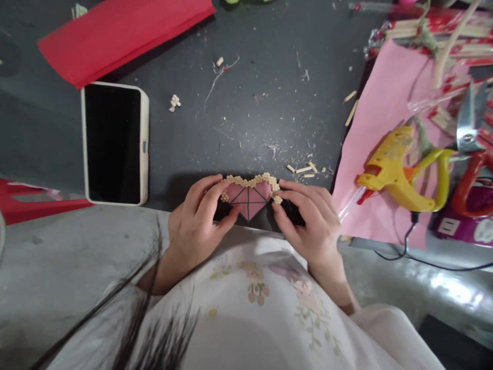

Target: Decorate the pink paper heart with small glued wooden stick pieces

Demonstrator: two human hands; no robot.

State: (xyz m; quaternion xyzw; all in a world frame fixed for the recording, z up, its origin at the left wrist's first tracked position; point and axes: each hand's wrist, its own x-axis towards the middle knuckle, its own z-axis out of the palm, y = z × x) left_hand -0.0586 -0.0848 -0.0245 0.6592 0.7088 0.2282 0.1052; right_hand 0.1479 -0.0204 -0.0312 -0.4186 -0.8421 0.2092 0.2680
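A pink heart point(247, 198) with dark lines across its face lies at the front edge of the dark table. Small pale flower-like clusters point(252, 181) line its upper rim and run down its right side. My left hand point(200, 216) grips the heart's left edge, thumb on its lower left face and fingers behind the edge. At the right, my right hand point(310, 216) pinches a pale flower-like cluster point(278, 199) between thumb and fingers, against the heart's right edge. The fingertips partly cover that cluster.
A phone point(113, 144) and folded red sheet point(127, 36) lie left. Short pale sticks point(303, 169) and a loose cluster point(174, 102) are on the table point(246, 118). Right are a yellow glue gun point(404, 172) on pink paper point(365, 118), and scissors point(470, 123).
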